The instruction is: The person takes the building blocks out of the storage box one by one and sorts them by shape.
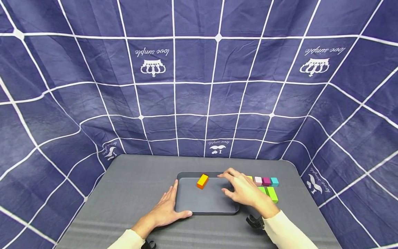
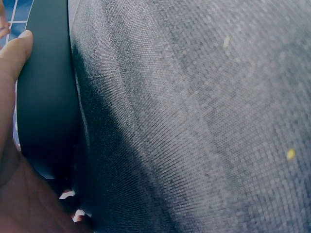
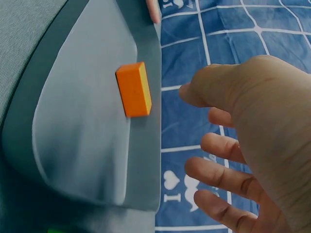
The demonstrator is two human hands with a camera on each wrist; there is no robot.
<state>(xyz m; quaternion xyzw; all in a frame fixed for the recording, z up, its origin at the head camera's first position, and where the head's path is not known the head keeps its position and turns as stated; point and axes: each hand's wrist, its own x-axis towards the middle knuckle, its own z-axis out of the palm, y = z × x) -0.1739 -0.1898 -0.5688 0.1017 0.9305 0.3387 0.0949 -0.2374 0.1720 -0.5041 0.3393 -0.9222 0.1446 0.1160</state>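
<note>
A shallow dark grey tray (image 1: pixel 208 207) lies on the grey table. Inside it, toward the back, sits one orange block (image 1: pixel 202 181), which also shows in the right wrist view as an orange block (image 3: pixel 133 90). My left hand (image 1: pixel 168 209) rests against the tray's left side, fingers straight along the edge and thumb at the front left corner. In the left wrist view the thumb (image 2: pixel 18 51) lies on the tray's dark wall (image 2: pixel 48 87). Over the tray's right part hovers my right hand (image 1: pixel 240 186), fingers spread and loosely bent, with nothing between them.
Right of the tray stands a row of small blocks: yellow (image 1: pixel 249 177), pale pink (image 1: pixel 258 181), magenta (image 1: pixel 266 181) and turquoise (image 1: pixel 274 182). Lime green blocks (image 1: pixel 272 194) lie in front of them, partly behind my right wrist. A blue gridded cloth (image 1: pixel 192 100) hangs behind the table.
</note>
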